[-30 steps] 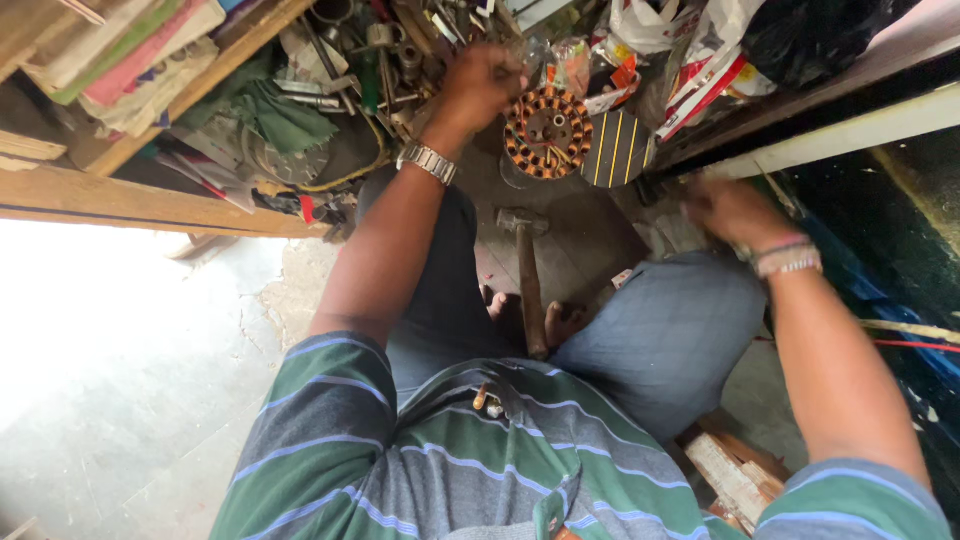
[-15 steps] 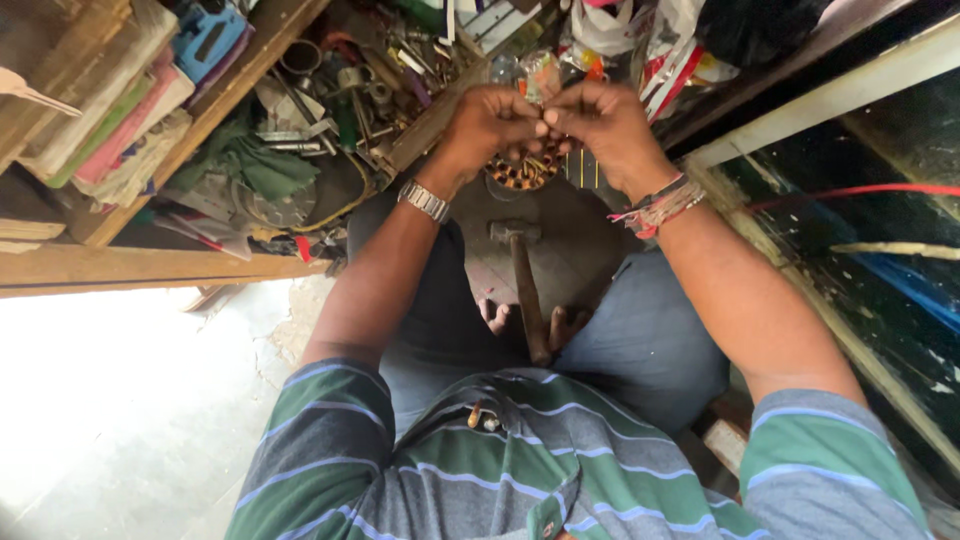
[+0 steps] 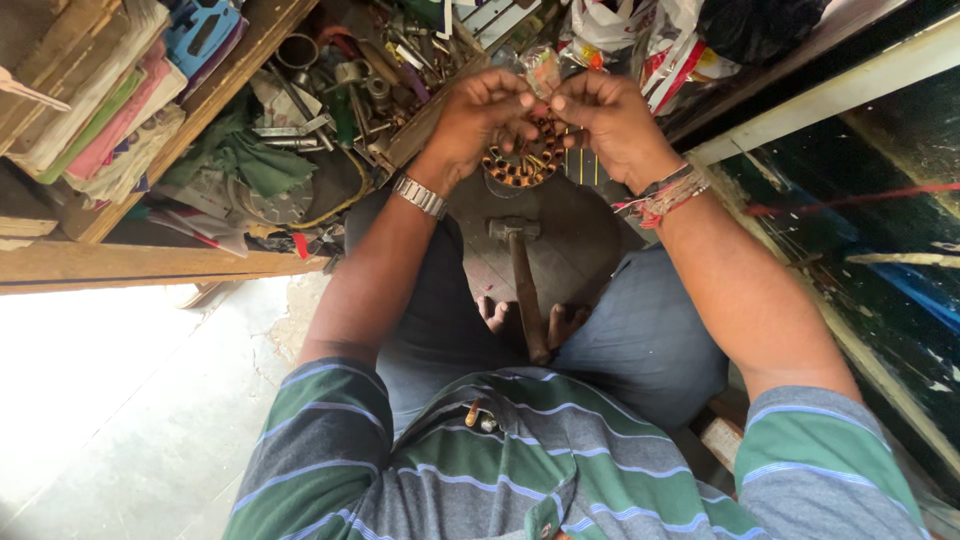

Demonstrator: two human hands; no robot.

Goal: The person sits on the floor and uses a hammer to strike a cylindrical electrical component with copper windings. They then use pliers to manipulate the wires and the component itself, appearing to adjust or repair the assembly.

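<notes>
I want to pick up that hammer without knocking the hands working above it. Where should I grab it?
Probably the wooden handle of the hammer, around its middle, coming from the near end by the lap. It lies flat, head pointing away toward the left hand and right hand on the copper-wound ring, so the handle is the free part.

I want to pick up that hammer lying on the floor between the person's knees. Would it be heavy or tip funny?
The hammer with the grey metal head and long wooden handle would probably feel head-heavy: the metal block sits at one end, so it may dip that way. The handle looks stiff, not bendy. Lying flat on the dark floor, it seems unlikely to roll.
</notes>
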